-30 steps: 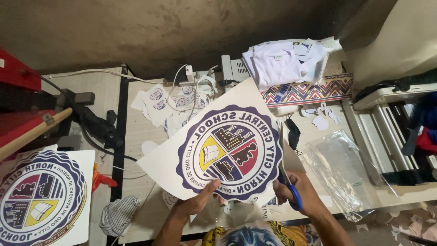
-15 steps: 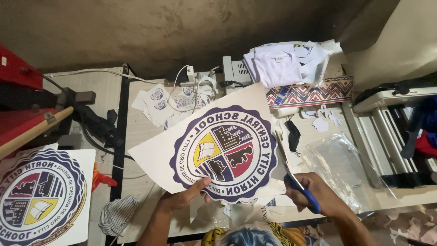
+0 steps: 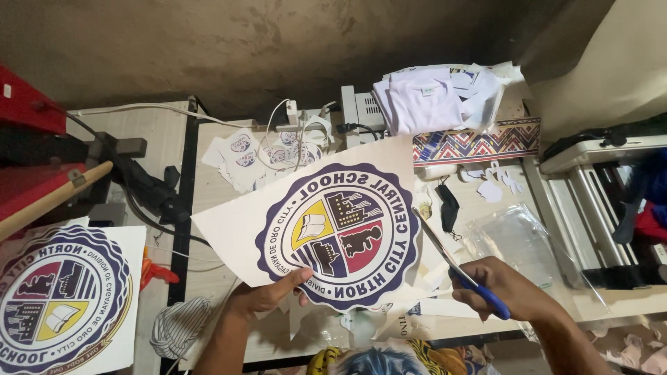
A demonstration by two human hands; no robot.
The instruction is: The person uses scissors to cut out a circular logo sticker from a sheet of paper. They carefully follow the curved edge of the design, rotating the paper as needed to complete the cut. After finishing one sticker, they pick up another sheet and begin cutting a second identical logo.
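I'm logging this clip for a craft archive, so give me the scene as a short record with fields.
Left hand: grips the near edge of the printed sheet, thumb on top
Right hand: holds blue-handled scissors, blades at the round emblem's right edge
Table: small round stickers, cables, paper scraps
Far right: folded white shirts, patterned strip
Left: second printed sheet

Scissors (image 3: 445, 251) right of sheet (image 3: 313, 222) — above table (image 3: 208, 201)
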